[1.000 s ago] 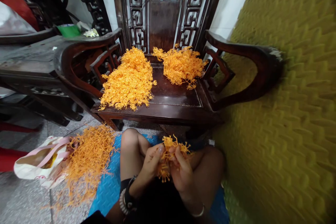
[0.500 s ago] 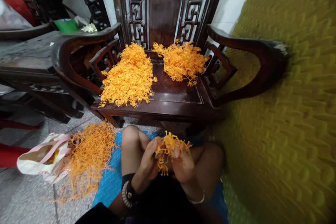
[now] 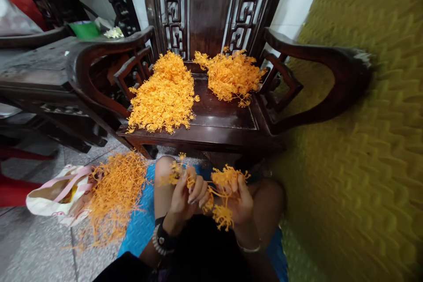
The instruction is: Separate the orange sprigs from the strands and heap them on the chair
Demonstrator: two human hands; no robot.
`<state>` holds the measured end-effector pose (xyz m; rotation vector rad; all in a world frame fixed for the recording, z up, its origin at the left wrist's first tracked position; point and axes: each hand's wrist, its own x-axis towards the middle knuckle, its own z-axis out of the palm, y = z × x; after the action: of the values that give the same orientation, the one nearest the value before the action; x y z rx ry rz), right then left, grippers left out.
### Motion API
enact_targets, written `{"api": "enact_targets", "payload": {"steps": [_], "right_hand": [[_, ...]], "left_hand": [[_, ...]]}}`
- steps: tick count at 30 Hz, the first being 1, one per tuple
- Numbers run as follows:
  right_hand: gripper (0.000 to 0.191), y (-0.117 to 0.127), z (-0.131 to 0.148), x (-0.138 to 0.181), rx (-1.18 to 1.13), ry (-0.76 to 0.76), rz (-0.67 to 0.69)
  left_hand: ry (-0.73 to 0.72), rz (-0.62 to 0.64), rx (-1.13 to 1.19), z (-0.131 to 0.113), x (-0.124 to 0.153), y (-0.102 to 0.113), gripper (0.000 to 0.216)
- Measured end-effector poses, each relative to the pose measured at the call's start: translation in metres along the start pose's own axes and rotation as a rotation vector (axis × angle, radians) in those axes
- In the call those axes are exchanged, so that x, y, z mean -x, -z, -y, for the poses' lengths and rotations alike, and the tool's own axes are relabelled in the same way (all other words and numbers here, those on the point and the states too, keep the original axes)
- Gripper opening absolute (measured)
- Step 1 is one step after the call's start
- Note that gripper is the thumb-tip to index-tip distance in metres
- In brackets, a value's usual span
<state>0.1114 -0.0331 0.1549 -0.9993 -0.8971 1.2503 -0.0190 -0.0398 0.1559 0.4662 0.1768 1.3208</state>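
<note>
Two hands work low in the near centre above your knees — your left hand (image 3: 185, 191) pinches a small tuft (image 3: 175, 175) of orange strands, your right hand (image 3: 240, 200) is closed around a larger clump (image 3: 224, 194). Farther off, two orange heaps (image 3: 165, 94) lie on the wooden chair seat (image 3: 218, 119).

Both hands, left hand (image 3: 185, 191) and right hand (image 3: 239, 200), grip orange strands (image 3: 224, 176) before a chair (image 3: 218, 128).

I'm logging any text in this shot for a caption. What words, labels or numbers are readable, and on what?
No readable text anywhere.
The white bag with pink straps on the floor has small reddish marks, too small and blurred to read.
The carved wooden chair shows only fretwork patterns, no writing.
</note>
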Motion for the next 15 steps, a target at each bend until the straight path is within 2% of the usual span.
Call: {"api": "enact_targets", "payload": {"steps": [1,4,6,8,11,15], "right_hand": [[0.062,0.000,0.000,0.002,-0.033,-0.018,0.006],[0.055,0.003,-0.002,0.007,-0.076,-0.032,0.004],[0.051,0.007,-0.004,0.009,-0.015,-0.013,0.032],[0.050,0.011,-0.007,0.010,0.075,0.021,0.093],[0.048,0.013,-0.009,0.012,0.163,0.068,0.131],[0.041,0.007,-0.001,0.014,0.212,0.018,0.113]], "left_hand": [[0.025,-0.002,-0.015,0.000,0.000,0.000,0.046],[0.109,-0.117,-0.087,-0.002,-0.001,0.002,0.040],[0.155,-0.198,-0.196,-0.002,-0.001,0.004,0.036],[0.156,-0.222,-0.361,-0.002,0.001,0.005,0.031],[0.111,-0.162,-0.726,-0.004,0.006,0.004,0.032],[0.040,0.053,-1.188,-0.011,0.005,0.003,0.038]]}}
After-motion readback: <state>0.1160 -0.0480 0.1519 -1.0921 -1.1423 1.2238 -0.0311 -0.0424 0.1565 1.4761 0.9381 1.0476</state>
